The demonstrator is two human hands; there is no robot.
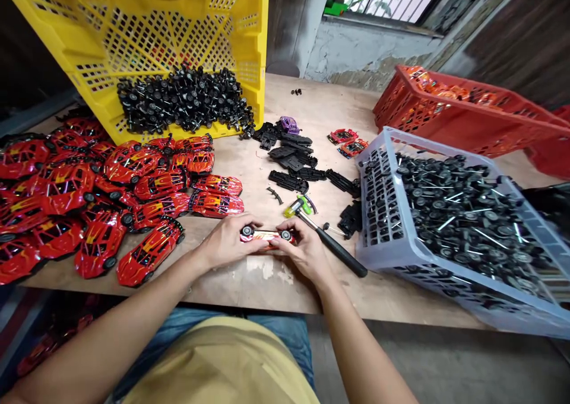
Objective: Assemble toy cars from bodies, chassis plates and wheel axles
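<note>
Between my two hands a red toy car [266,236] is held on its side or upside down, its wheels showing along the upper edge. My left hand [229,241] grips the end at the left, thumb along the body. The other end is pinched by my right hand [305,247], fingers near a wheel. Just right of that hand lies a hammer [336,247] with a black handle and a yellow-green tip. A pile of red toy cars [151,208] spreads across the table to the left. Black plastic chassis pieces [291,155] lie scattered beyond my hands.
A yellow crate [262,48] tipped on its side holds black wheel sets at the back left. At right stands a clear plastic basket [385,247] of wheels and axles, with a red crate [445,116] behind it. Two red car shells [347,142] and a purple part [289,125] lie mid-table.
</note>
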